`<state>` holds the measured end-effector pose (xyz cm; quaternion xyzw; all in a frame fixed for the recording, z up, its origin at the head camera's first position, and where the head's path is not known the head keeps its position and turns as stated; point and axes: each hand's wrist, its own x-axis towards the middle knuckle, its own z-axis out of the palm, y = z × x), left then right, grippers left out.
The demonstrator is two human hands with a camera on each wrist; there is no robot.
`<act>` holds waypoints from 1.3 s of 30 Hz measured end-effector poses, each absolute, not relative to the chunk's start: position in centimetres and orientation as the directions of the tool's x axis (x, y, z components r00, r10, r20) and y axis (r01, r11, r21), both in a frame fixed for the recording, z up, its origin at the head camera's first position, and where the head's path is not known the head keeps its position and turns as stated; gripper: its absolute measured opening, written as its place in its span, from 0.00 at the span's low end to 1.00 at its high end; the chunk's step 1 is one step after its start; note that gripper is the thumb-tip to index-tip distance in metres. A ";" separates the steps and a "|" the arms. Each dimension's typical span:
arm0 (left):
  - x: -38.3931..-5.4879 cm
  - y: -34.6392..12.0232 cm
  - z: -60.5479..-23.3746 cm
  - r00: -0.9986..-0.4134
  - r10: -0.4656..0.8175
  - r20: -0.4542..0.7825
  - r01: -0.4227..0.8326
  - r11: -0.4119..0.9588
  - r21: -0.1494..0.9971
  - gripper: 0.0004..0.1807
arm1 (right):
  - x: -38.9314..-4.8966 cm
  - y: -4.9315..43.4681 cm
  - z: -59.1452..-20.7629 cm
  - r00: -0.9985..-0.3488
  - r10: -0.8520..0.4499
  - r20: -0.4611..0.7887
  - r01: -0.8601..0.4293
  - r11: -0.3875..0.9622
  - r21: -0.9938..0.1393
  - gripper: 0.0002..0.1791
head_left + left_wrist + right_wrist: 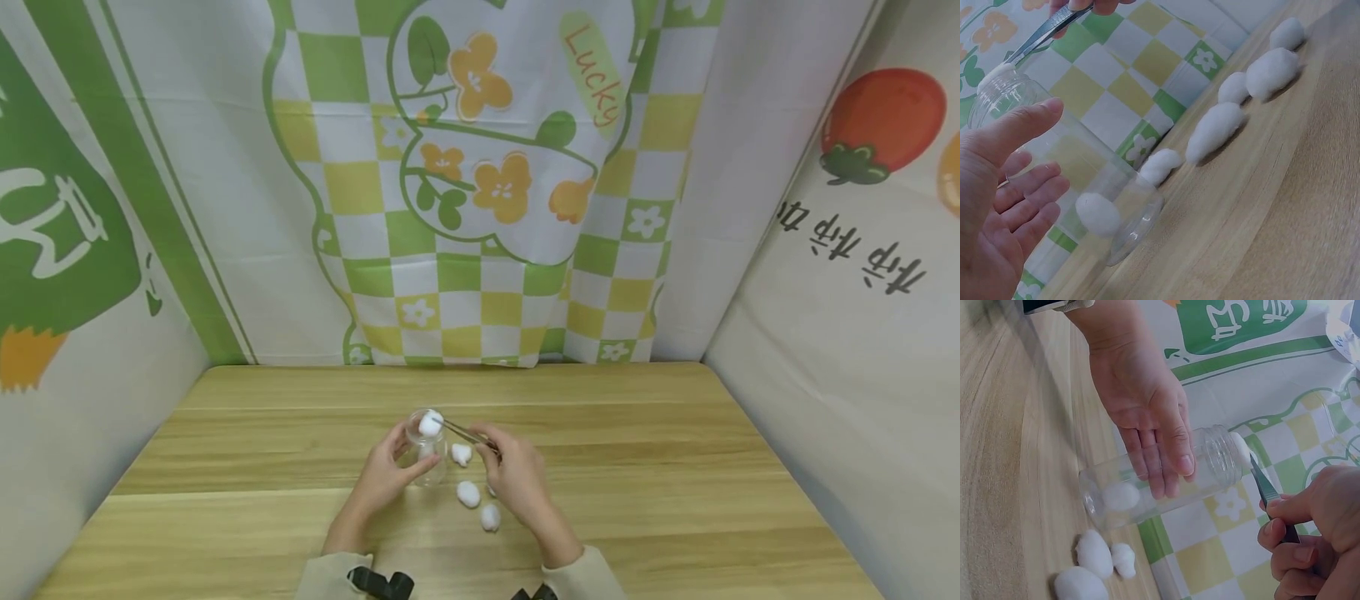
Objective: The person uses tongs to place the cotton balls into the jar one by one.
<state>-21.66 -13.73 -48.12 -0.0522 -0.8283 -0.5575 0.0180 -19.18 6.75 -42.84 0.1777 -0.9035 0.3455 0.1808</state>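
My left hand (384, 477) holds a clear jar (1166, 501) round its upper body, thumb on one side and fingers on the other. The jar's open mouth faces up, and its base is at the tabletop. One white cotton ball (1097, 214) lies inside near the bottom. My right hand (519, 477) pinches metal tweezers (468, 435) between thumb and fingers. Their tips grip another cotton ball (431, 422) right at the jar's mouth. In the right wrist view that cotton ball (1241, 449) sits at the rim; how far in it reaches is unclear.
Several loose cotton balls lie on the wooden table (225, 450) right of the jar, among them a lumpy cotton ball (461, 454) and an oval cotton ball (468, 494). One is partly hidden by my right hand. A checkered curtain (465, 308) hangs behind the table.
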 end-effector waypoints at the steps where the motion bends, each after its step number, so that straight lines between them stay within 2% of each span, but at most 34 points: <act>1: -21.6 -13.7 -48.1 -0.994 0.067 0.085 0.104 0.373 0.922 0.42 | -19.2 6.7 -42.9 -0.869 -0.196 0.453 -0.448 0.701 -0.555 0.12; 5: -21.6 -13.7 -48.0 -0.994 0.068 0.084 0.103 0.374 0.922 0.43 | -19.3 6.8 -42.9 -0.868 -0.194 0.457 -0.444 0.717 -0.537 0.12; 12: -21.6 -13.7 -48.2 -0.989 0.077 0.124 0.144 0.368 0.919 0.40 | -19.3 7.2 -42.3 -0.914 -0.201 0.351 -0.388 0.682 -0.620 0.13; 19: -21.8 -13.8 -48.3 -0.989 0.090 0.120 0.144 0.340 0.930 0.39 | -19.4 7.3 -42.3 -0.909 -0.188 0.372 -0.394 0.677 -0.622 0.14; 39: -21.8 -13.8 -48.2 -0.990 0.100 0.101 0.131 0.357 0.925 0.40 | -20.0 8.4 -42.4 -0.931 -0.181 0.317 -0.350 0.684 -0.639 0.14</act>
